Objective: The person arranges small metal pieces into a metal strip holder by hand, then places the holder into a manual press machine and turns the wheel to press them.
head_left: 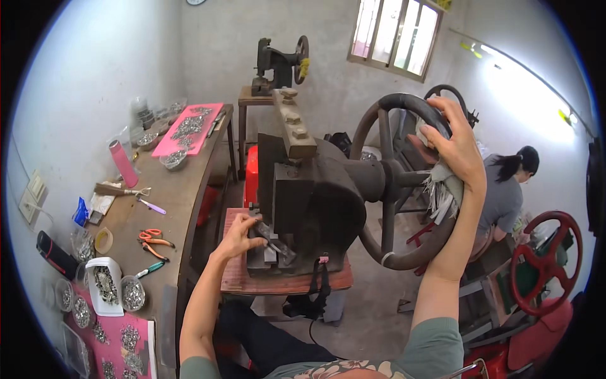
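A black hand press (319,202) stands before me on a small red-topped stand (303,282). My right hand (456,140) grips the upper right rim of its large dark handwheel (409,101), where a frayed grey cloth (446,189) is wrapped. Down at the press bed, my left hand (238,237) reaches in from the left. Its thumb and forefinger are apart beside small metal blocks (270,254). A shiny, partly clear piece (282,247) sits next to them; no held part shows between those fingers.
To the left runs a wooden bench (180,208) with pink trays (205,136), tubs of small metal parts (132,294), orange pliers (153,240) and a brush (113,189). Another press (276,66) stands behind. A person (502,189) sits at right, near a red handwheel (546,265).
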Demonstrator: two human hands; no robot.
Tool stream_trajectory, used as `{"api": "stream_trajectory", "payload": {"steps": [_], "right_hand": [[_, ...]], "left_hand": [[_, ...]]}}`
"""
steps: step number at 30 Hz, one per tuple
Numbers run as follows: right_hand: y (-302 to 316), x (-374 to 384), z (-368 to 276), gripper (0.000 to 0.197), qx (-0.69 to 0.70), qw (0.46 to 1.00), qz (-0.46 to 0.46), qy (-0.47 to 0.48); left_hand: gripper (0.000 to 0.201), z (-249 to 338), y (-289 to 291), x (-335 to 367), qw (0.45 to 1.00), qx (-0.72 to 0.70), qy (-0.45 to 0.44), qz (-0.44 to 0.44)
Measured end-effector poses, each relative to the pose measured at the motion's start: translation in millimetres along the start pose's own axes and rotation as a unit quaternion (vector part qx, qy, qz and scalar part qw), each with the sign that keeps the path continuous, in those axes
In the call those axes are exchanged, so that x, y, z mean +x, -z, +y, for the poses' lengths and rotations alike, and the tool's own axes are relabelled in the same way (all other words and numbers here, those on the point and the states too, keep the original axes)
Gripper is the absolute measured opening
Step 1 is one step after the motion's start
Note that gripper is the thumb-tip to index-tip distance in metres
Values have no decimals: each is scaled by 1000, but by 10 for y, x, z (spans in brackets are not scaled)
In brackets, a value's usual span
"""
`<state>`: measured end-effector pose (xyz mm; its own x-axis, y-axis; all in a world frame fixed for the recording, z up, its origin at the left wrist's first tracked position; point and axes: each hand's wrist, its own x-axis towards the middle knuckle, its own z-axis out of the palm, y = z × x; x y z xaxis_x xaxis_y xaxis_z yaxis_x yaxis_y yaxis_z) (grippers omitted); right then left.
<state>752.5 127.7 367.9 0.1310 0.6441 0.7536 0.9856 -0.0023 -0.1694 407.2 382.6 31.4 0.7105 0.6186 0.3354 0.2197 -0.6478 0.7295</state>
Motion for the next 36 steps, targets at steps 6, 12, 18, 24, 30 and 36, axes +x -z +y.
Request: {"api": "stream_trajectory", "payload": {"steps": [6, 12, 18, 24, 30, 36], "right_hand": [[-88, 79, 86, 39, -8, 999, 26, 28], [-459, -669, -828, 29, 57, 979, 73, 182], [-2029, -1669, -1687, 53, 300, 877, -259, 270], [-2959, -2289, -2989, 57, 445, 776, -336, 296], [-3082, -2887, -4057, 36, 527, 684, -345, 368], [-3106, -3280, -4708, 37, 514, 671, -354, 399]], "left_hand": [[34, 345, -218, -71, 981, 162, -88, 65], [32, 518, -164, -735, 946, 237, -72, 211], [32, 948, 245, -1966, 898, 306, 39, 315], [32, 1293, 284, -3299, 808, 368, 198, 415], [33, 1555, 182, -4470, 738, 361, 321, 471], [33, 1585, 269, -5109, 710, 351, 374, 482]]}}
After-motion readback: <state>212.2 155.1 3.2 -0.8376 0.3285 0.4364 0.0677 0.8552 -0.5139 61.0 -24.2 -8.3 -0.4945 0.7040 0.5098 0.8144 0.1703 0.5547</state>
